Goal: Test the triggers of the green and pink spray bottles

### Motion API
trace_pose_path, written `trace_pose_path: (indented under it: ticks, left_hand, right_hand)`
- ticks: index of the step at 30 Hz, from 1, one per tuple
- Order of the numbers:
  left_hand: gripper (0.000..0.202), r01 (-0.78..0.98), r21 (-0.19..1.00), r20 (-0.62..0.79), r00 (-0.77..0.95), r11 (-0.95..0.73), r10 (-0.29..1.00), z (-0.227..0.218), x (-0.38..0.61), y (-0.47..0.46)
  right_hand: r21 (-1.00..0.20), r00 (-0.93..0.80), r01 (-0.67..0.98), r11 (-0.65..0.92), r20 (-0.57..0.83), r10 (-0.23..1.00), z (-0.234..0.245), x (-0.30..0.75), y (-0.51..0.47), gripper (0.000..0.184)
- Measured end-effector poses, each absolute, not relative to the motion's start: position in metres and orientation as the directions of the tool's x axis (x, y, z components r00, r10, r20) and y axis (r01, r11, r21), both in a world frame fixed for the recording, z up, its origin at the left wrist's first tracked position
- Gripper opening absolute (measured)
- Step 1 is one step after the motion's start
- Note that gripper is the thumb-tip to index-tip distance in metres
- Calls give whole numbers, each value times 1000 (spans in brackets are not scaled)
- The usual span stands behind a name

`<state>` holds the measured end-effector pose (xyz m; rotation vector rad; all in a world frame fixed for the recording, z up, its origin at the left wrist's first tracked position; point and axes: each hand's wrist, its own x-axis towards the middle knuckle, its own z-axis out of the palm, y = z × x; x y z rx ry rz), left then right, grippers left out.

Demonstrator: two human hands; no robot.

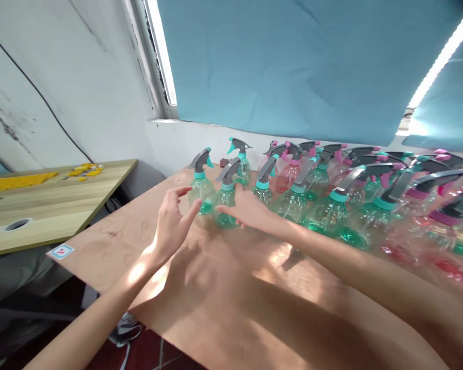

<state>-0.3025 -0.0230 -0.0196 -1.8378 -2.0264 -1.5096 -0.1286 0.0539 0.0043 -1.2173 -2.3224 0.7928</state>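
My left hand [174, 218] is beside a clear green spray bottle [201, 191] with a grey and turquoise trigger head. Its thumb and fingers are apart, and the thumb tip overlaps the bottle's edge. Just to the right, my right hand [251, 206] is at a second green spray bottle [226, 220], thumb across its front and index finger at its right side. The palm hides part of that bottle, which stands upright on the table. Behind it is another green spray bottle [244, 172], its nozzle pointing left.
Rows of pink and green spray bottles [327, 210] crowd the right side of the brown wooden table [216, 288]. A small dark red block [227, 163] lies near the wall. Yellow pieces [85, 170] rest on a lighter desk [100, 192] at left. A printed label [61, 251] marks the table's corner.
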Motion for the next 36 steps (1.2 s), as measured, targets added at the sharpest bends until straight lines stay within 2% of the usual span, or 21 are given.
trace_pose_path:
  ticks: [4,5,6,8,9,11,14,18,24,28,33,36]
  left_hand:
    - [50,722,650,512,-186,-237,839,-9,-270,-37]
    - [55,701,676,447,-146,-227,883,-5,-259,-40]
    - [58,684,699,393,-121,-211,911,-1,-248,-42]
    - [61,635,727,386,-64,-260,920,7,-223,-48]
    - [59,609,746,359,-27,-270,933,9,-210,-50]
    - [55,562,778,324,22,-280,946,12,-185,-55]
    - [45,492,811,295,123,-316,948,13,-149,-60]
    - [31,426,825,304,219,-371,927,11,-102,-58]
    - [27,280,869,317,318,-408,893,2,-40,-42]
    - [26,257,868,310,391,-426,867,-5,-12,-28]
    - [15,309,843,302,407,-441,862,-2,0,-15]
    - [18,353,821,282,433,-449,856,1,1,-12]
  right_hand:
    - [-574,-573,623,531,126,810,4,-106,20,66]
    - [-569,-581,626,533,115,806,4,-98,10,66]
    - [-560,-607,604,568,138,782,3,-88,0,64]
    - [-513,-648,557,653,224,728,1,-68,-21,53]
    - [-499,-656,573,650,197,729,0,-57,-30,47]
    - [-460,-637,629,626,157,755,-5,-35,-45,48]
    - [-433,-610,629,646,239,755,-15,-2,-56,49]
    - [-456,-558,622,636,312,769,-26,43,-60,46]
    - [-448,-461,649,615,411,786,-36,103,-56,57]
    - [-476,-484,635,608,368,794,-48,145,-45,67]
    - [-485,-597,602,634,254,761,-71,196,-30,69]
    - [-484,-609,623,615,194,769,-87,214,-26,72]
